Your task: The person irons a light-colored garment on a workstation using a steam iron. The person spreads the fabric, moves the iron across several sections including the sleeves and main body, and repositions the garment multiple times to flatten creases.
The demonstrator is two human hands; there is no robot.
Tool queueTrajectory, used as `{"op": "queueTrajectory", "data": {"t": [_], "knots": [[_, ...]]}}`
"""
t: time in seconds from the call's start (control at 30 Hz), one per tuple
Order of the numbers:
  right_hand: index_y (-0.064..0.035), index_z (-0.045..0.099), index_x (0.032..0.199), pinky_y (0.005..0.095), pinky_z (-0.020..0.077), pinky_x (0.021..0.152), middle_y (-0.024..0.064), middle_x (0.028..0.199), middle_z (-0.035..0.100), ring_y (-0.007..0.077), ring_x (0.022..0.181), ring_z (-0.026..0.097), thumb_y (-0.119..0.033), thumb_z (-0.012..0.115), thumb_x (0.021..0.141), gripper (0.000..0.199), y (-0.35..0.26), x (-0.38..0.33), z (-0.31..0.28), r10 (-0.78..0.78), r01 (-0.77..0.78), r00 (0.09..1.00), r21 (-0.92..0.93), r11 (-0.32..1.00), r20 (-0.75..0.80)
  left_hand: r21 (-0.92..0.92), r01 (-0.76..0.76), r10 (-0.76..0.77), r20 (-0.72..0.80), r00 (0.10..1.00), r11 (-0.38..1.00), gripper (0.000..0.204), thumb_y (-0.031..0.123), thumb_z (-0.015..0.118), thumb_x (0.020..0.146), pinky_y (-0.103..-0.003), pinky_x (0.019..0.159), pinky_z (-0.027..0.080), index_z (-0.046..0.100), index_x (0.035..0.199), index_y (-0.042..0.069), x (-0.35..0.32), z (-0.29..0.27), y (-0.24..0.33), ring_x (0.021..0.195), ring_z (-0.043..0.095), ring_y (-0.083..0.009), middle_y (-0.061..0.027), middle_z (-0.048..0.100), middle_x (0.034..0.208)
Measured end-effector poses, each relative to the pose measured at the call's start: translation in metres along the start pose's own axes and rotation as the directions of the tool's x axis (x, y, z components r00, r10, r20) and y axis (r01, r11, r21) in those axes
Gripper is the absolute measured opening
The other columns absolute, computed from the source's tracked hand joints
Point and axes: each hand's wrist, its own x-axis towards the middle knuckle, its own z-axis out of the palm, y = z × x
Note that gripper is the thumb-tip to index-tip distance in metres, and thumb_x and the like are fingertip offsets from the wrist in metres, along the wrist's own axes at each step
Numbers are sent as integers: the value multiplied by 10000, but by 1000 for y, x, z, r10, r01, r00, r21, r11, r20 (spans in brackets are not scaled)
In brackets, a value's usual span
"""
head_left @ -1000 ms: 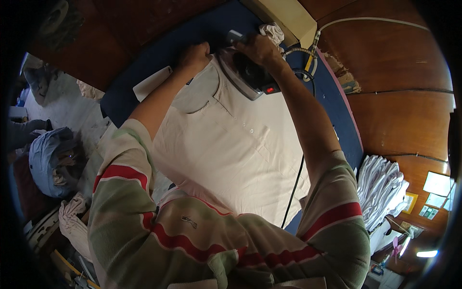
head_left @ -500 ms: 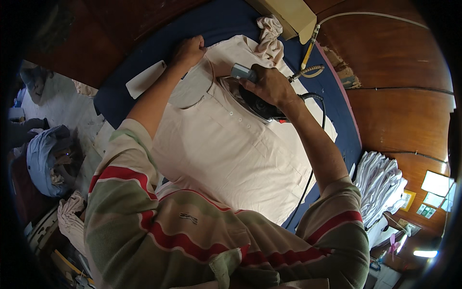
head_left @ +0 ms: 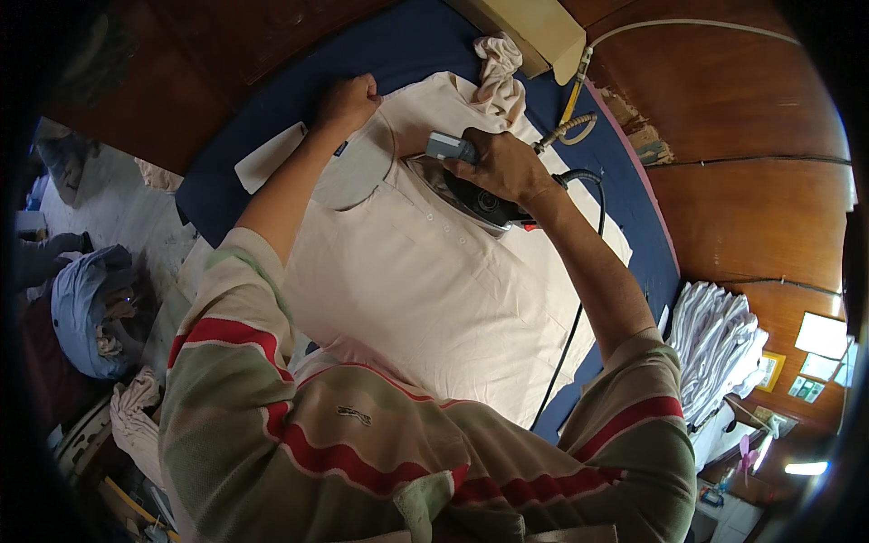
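Observation:
A cream buttoned shirt (head_left: pixel 407 271) lies spread over the dark blue ironing surface (head_left: pixel 262 118), its neckline toward the far left. My right hand (head_left: pixel 507 166) is closed round the handle of a black steam iron (head_left: pixel 480 204), which rests on the shirt beside the button placket, near the shoulder. At the far edge, my left hand (head_left: pixel 348 104) is closed on the shirt by its collar. Its fingertips are partly hidden. Under my left forearm, a white flat card (head_left: pixel 270 158) shows on the blue cloth.
A cardboard box (head_left: pixel 534 32) stands at the far edge beside the bunched sleeve (head_left: pixel 500 77). The iron's black cord (head_left: pixel 572 339) trails across the shirt toward me. A stack of striped folded clothes (head_left: pixel 715 348) sits at the right, against wood panelling. A blue cloth bundle (head_left: pixel 86 312) lies at the left.
The iron and my right hand have shifted slightly left and nearer to me. My left hand keeps its grip near the collar. The whole view has tilted a little.

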Motion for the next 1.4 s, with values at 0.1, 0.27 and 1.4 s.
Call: {"op": "queueTrajectory", "data": {"t": [0.1,0.27,1.4], "knots": [[1,600,1014,421,496,737,230,833,646,376,838,637,-497,572,820,534,10,16,-1,122,-122,984,10,993,-130,20,-3,3,-2,1000,1000,176,176,647,808,-367,682,475,574,838,18,-2,-1,1,748,634,-295,-167,639,775],[17,623,996,426,482,794,260,918,635,392,887,622,-507,554,795,566,35,64,-14,244,-241,947,41,970,-210,16,-8,8,19,1000,1000,169,168,643,814,-365,695,478,583,856,15,-4,-5,6,777,644,-288,-168,650,808],[-20,672,965,414,478,819,253,940,637,377,916,623,-505,559,801,525,35,118,-12,292,-285,934,62,956,-205,-76,34,-27,96,995,996,134,140,612,797,-364,735,490,606,885,39,-2,-7,-3,812,643,-284,-133,662,840]]}}
